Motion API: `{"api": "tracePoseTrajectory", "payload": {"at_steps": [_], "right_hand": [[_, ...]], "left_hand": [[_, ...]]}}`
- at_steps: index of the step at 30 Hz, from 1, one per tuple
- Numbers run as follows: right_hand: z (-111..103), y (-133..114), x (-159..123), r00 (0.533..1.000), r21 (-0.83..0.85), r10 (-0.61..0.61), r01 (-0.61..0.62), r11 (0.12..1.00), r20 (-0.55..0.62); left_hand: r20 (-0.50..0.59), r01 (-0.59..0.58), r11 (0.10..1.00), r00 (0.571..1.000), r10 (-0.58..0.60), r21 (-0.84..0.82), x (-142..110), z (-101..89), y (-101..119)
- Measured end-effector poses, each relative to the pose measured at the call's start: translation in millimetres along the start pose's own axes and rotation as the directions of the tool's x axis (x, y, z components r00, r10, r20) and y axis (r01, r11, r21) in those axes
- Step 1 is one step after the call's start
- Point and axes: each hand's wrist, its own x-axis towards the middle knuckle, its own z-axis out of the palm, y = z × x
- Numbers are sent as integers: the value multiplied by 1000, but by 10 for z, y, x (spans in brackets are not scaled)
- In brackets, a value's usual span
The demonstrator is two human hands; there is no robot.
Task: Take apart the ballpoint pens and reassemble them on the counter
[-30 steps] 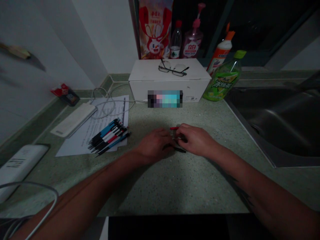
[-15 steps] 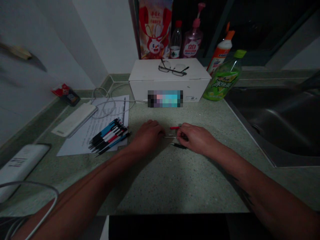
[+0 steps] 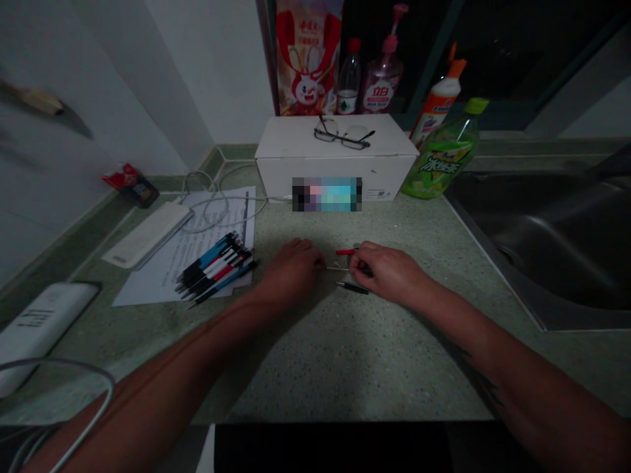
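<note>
Item: a short red pen piece (image 3: 346, 251), a thin metal rod (image 3: 338, 268) and a black pen (image 3: 352, 287), laid close together near the middle of the speckled green desk (image 3: 305, 368), the rod lying crosswise between the other two. The black pen is slim, with a pointed tip.

The left hand (image 3: 292, 268) is placed palm down with its fingers together, just beside the rod's left end. The right hand (image 3: 389, 272) is held over the pieces, its fingers curled at the rod's right end; whether anything is clamped in either grip cannot be told.

Containers: a white cardboard box (image 3: 290, 139) stands at the desk's back edge, with black-framed glasses (image 3: 342, 135) folded on its lid. Behind it are a clear bottle (image 3: 349, 82) and a pink pump bottle (image 3: 379, 85). At the back right corner are an orange-capped bottle (image 3: 436, 95) and a green bottle (image 3: 441, 156). A stainless steel sink (image 3: 547, 263) is set along the right edge.

Left of the hands, a bundle of pens (image 3: 214, 268) lies on printed paper (image 3: 211, 226), beside a white power bank (image 3: 148, 235).
</note>
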Motion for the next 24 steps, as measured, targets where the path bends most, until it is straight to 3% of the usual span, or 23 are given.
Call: {"api": "tracePoseTrajectory", "payload": {"at_steps": [9,17,24], "right_hand": [[45,-92,23,1000,-10,-4,4,1000,6],[50,12,37,958,23,-56,65,998,-282],[146,90,100,960,-21,-21,16,1000,-280]], "left_hand": [[9,-28,991,1000,27,132,-37,73,113],[-19,-126,976,991,131,177,11,114,98],[0,-89,990,996,90,110,86,118,114]]}}
